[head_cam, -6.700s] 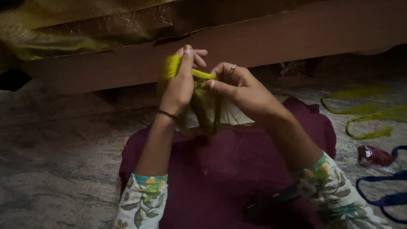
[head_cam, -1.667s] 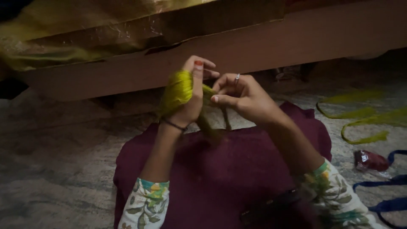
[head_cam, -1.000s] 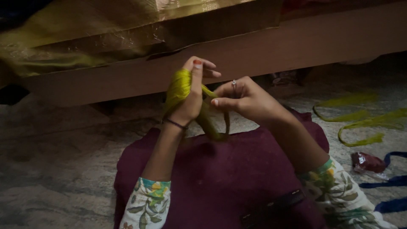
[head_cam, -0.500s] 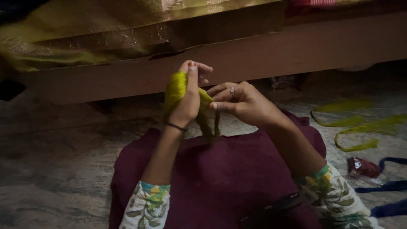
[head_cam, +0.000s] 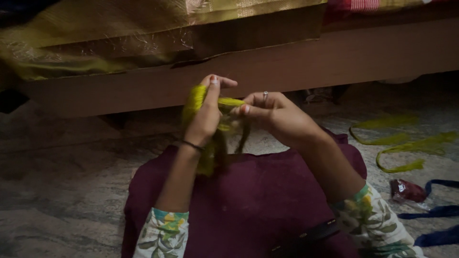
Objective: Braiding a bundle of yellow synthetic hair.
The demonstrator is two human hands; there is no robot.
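On the floor by the right hand (head_cam: 279,119) lie green strips (head_cam: 401,143) and blue strips (head_cam: 437,224); both hands, left hand (head_cam: 205,117) too, pinch yellow-green yarn (head_cam: 196,98) over a maroon cloth (head_cam: 248,200).

Left hand (head_cam: 206,114): raised, fingers up, yellow yarn (head_cam: 195,100) wound around it; thin band on the wrist.
Right hand (head_cam: 273,116): just beside the left, pinching the yarn's strand; ring on one finger.
Yarn tail: hangs down between the hands onto the maroon cloth (head_cam: 248,200).
Floor, right: yellow strips (head_cam: 399,148), blue strips (head_cam: 432,224), small red wrapper (head_cam: 408,190).
Behind: wooden bed frame (head_cam: 296,67) under golden fabric (head_cam: 95,38).
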